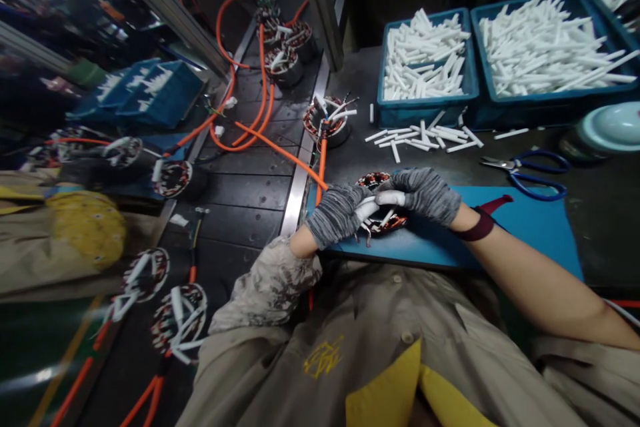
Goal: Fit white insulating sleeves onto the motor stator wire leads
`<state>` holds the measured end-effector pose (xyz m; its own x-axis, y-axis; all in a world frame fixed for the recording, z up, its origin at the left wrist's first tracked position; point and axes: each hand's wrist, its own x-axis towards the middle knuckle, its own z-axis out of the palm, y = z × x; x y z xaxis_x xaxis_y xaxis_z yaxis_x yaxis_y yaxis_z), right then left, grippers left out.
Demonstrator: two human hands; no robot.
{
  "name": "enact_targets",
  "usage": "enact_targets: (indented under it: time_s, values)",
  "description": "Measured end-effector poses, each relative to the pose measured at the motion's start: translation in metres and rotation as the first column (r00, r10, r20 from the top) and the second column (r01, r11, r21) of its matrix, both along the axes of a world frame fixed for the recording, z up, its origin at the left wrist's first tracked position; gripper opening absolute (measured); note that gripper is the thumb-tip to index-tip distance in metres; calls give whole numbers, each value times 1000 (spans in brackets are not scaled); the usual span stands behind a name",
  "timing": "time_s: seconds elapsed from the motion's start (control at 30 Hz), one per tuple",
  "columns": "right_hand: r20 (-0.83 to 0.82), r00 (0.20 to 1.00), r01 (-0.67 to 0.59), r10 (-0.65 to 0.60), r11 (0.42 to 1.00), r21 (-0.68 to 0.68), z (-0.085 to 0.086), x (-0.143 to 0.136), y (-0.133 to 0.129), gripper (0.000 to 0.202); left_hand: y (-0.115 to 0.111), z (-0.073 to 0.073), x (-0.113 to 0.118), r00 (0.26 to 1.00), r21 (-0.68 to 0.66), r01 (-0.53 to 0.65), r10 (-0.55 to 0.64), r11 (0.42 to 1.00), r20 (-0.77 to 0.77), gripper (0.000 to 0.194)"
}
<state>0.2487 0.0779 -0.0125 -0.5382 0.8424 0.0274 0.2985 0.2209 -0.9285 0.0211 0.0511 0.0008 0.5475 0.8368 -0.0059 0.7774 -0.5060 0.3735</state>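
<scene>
Both my hands wear grey knit gloves with white fingertips and meet over a motor stator (pixel 389 223) wound with copper and white lacing. The stator sits on a blue mat (pixel 537 233) at the bench's front edge. My left hand (pixel 343 213) is closed, its fingertips pinching a white sleeve (pixel 369 201) above the ring. From the right, my right hand (pixel 423 197) brings its thumb and finger together at the same spot; what lies between them is too small to make out. An orange cable (pixel 320 180) runs beside my left hand.
Blue bins (pixel 427 110) (pixel 555 97) of white tubes stand at the back right, loose tubes (pixel 425 137) before them. Blue-handled scissors (pixel 537 177) and a lidded jar (pixel 607 130) lie right. Another stator (pixel 327 123) stands behind; more line the conveyor (pixel 250 180). A co-worker's yellow sleeve (pixel 87 227) is left.
</scene>
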Motion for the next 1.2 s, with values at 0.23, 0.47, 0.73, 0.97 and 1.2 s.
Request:
enact_targets:
  time_s: [0.23, 0.47, 0.73, 0.97, 1.2]
  values:
    - [-50, 993, -107, 103, 992, -73, 5, 13, 4, 37, -1, 12, -10, 952, -281, 40, 49, 959, 303, 33]
    - [-24, 1000, 9, -14, 977, -214, 9, 3, -5, 39, 1, 13, -14, 957, -261, 45, 33, 964, 287, 30]
    - [185, 982, -3, -36, 978, 207, -4, -1, -8, 28, 7, 19, -1, 982, -76, -25, 10, 997, -189, 39]
    - [-113, 989, 116, -101, 984, 136, -19, 32, -4, 33, 9, 29, 38, 930, -65, 84, -101, 994, -354, 43]
    - [-84, 972, 217, -217, 976, -14, -11, 50, -38, 41, 26, 25, -14, 965, 50, 263, -263, 963, -8, 78]
